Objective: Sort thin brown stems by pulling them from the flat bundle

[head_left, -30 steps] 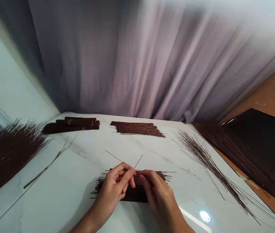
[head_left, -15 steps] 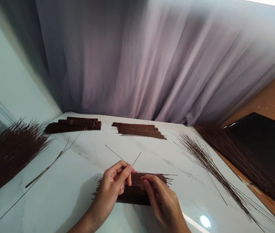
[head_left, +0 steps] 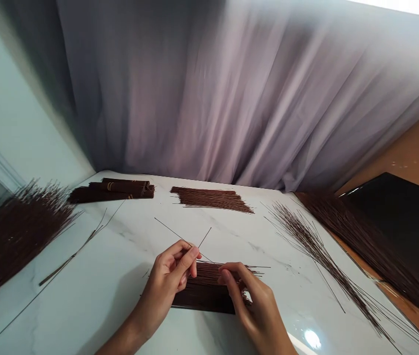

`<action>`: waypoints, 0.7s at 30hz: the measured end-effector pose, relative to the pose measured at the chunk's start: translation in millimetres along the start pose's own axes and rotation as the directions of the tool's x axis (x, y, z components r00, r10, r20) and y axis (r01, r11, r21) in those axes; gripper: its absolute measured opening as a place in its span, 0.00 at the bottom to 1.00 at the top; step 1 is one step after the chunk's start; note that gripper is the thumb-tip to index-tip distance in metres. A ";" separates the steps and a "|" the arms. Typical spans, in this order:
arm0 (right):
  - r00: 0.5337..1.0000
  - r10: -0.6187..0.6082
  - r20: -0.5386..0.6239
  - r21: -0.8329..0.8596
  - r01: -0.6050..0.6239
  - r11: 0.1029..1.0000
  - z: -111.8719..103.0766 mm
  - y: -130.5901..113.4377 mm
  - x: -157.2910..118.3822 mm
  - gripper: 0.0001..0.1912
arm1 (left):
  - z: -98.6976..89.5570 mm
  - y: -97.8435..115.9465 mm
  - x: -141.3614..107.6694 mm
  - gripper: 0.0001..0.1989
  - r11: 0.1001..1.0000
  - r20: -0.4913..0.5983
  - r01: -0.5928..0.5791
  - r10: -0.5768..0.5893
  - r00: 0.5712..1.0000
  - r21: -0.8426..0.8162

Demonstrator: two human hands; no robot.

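My left hand (head_left: pixel 174 273) is closed in a pinch, thumb against forefinger, on thin brown sticks. One long stick (head_left: pixel 170 230) slants down through its fingertips, and a shorter piece (head_left: pixel 205 237) pokes up to the right. The fingers of my right hand (head_left: pixel 248 291) are pinched together where the slanting stick's lower end meets them; the exact tip is hidden. Below both hands lies a row of similar brown sticks (head_left: pixel 209 276) on a dark, shiny base (head_left: pixel 204 301), partly covered by the hands.
Bundles tied with yellow bands (head_left: pixel 121 190) and a flat stack of sticks (head_left: pixel 213 198) lie at the back of the white table (head_left: pixel 94 315). A big pile (head_left: pixel 13 236) fills the left. Loose sticks (head_left: pixel 328 261) and another pile (head_left: pixel 365 246) spread at right. Behind hangs a grey curtain (head_left: pixel 194 98).
My left hand has shifted slightly left and up with the sticks. My right hand has moved a little to the right, widening the gap and baring more of the slanting stick.
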State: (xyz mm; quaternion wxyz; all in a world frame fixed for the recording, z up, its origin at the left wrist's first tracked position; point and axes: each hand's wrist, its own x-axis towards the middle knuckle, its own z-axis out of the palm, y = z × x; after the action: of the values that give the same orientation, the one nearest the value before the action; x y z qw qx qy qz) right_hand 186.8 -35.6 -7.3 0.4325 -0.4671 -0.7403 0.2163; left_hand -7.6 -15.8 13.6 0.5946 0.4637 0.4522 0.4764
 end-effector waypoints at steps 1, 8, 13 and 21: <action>1.000 0.017 0.008 0.011 -0.017 1.000 -0.6 -0.4 0.0 0.10 | 0.2 -0.2 0.3 0.17 1.000 -0.001 -0.001 0.001 1.000 0.002; 0.995 0.061 0.073 0.060 -0.066 0.996 -1.5 5.2 1.5 0.13 | 0.0 7.2 -4.5 0.16 1.000 0.054 0.022 -0.022 0.998 0.007; 0.928 -0.005 0.373 0.047 -0.014 0.999 -39.6 2.6 34.0 0.15 | 5.2 14.1 -18.2 0.13 0.960 0.413 0.004 -0.124 0.902 0.281; 0.908 -0.330 0.260 -0.327 0.404 0.854 -45.5 -16.4 22.4 0.15 | 12.1 -3.6 -8.2 0.17 0.876 0.244 -0.092 -0.031 0.969 0.474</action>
State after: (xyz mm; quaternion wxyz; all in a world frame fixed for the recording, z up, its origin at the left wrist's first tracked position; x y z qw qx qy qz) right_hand 212.6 -27.5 38.6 0.2948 -0.3668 -0.8819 0.0291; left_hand 3.7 -25.8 12.9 0.5037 0.6591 0.4726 0.2976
